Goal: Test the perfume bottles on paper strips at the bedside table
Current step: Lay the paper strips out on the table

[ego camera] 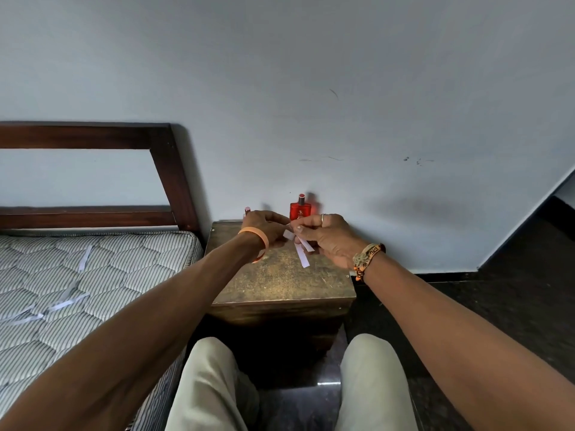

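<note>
In the head view, the left hand (267, 229) and right hand (327, 238) meet over the worktop (280, 287), fingers pinching paper strips (306, 245) between them. A loose strip (303, 261) lies just beneath. The red perfume bottle (300, 209) stands just behind the right hand's fingertips.

One view on record: your head-worn wide-angle camera. It looks forward and down from above your knees (214, 368), which take the bottom edge. It faces the wall (342, 73), which fills the upper half of the frame. The bedside table (280, 284) sits centre frame, near, within arm's reach. Your left hand (264, 228) and right hand (329, 237) meet just above centre on a paper strip (305, 244). The mattress (77, 275) occupies the lower left. Straight edges slant toward the frame sides.
</note>
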The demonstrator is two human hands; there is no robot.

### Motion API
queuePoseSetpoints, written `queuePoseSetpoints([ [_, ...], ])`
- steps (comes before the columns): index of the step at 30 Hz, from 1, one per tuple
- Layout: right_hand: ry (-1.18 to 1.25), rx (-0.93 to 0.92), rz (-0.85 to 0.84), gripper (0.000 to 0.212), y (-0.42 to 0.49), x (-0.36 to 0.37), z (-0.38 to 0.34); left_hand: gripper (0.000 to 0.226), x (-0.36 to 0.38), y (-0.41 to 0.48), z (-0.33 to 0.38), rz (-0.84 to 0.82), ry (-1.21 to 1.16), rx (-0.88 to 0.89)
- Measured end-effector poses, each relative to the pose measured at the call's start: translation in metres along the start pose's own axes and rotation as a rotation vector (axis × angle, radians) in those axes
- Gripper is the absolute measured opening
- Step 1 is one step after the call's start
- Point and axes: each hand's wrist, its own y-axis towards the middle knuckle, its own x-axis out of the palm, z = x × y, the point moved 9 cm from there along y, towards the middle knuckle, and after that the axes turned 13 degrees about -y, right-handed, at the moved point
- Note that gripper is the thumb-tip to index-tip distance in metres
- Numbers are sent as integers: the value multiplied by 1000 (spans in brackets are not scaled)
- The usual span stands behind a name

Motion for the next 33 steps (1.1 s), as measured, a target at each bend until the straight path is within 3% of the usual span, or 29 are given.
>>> queuePoseSetpoints([
  [6, -404, 2, 88, 20, 5, -21, 11, 23, -1, 3, 5, 3, 30, 126],
  [12, -91, 134, -94, 15, -3, -16, 16, 15, 9, 0, 15, 1, 298, 377],
  [19, 148, 122, -293, 29, -4, -5, 25, 13, 10, 1, 13, 7, 315, 375],
  [23, 45, 85, -272, 40, -2, -7, 29, 12, 9, 2, 9, -16, 294, 365],
  [27, -58, 38, -194, 21, -2, -10, 25, 13, 7, 2, 10, -9, 306, 383],
  [33, 3, 56, -127, 27, -1, -17, 26, 14, 6, 0, 7, -46, 239, 361],
])
